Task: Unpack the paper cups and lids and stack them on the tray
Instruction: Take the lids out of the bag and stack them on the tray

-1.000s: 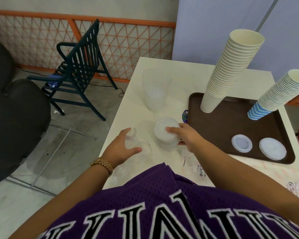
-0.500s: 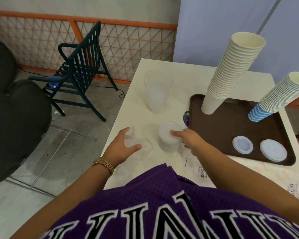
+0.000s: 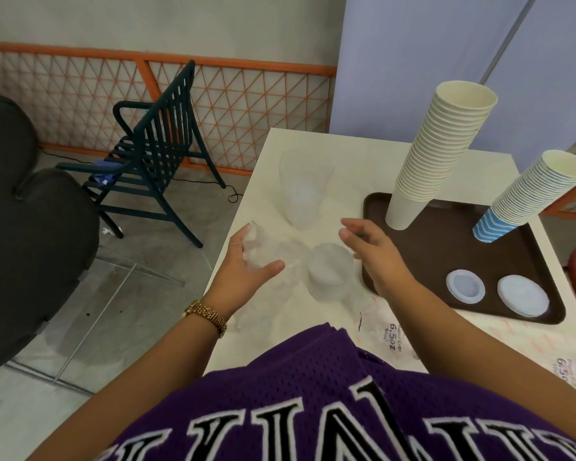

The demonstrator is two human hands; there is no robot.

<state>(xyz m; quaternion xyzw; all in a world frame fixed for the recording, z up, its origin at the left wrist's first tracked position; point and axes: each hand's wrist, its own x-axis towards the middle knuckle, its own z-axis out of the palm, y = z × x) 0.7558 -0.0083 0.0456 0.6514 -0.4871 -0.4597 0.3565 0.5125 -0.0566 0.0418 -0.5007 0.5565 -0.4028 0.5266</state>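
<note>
Head view: a person is standing at a pale desk, unpacking cups and lids. The right hand, which was resting fingertips on the stack of lids half a second ago, is now lifting clear of it, hovering at the stack's 2 o'clock. Its grip is wide open, fingers spread, holding nothing. The lids are sitting near the desk's front edge, seemingly freed from their clear plastic wrapper, which the left hand is holding loosely at the stack's 9 o'clock. This likely means the lids are ready to move. The brown tray, at 3 o'clock, is carrying two tall cup stacks and two flat lids.
</note>
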